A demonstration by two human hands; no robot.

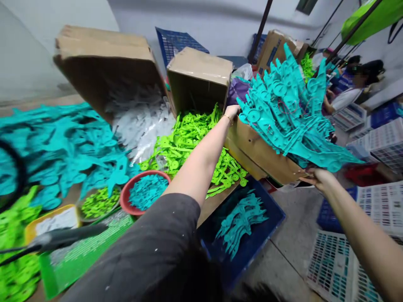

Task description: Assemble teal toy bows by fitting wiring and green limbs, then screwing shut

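Note:
A cardboard box (pixel 267 153), heaped with turquoise plastic dragon-shaped parts (pixel 283 105), is at the right of the bench. My left hand (pixel 232 112) grips its far left edge beside the heap, with the fingertips partly hidden. At the near right corner, my right hand (pixel 321 178) is closed on the box's edge, just under the turquoise parts. Below the box is a dark blue crate (pixel 273 228) with a small stack of turquoise parts (pixel 244 220) inside.
Lime-green parts (pixel 189 138) spill from an open carton (pixel 201 67). Another carton (pixel 103 44) holds clear pieces. A red bowl (pixel 126 199), a green tray (pixel 91 251) and a black-handled tool (pixel 75 235) lie left. White crates (pixel 330 260) stand right; people (pixel 349 90) sit beyond.

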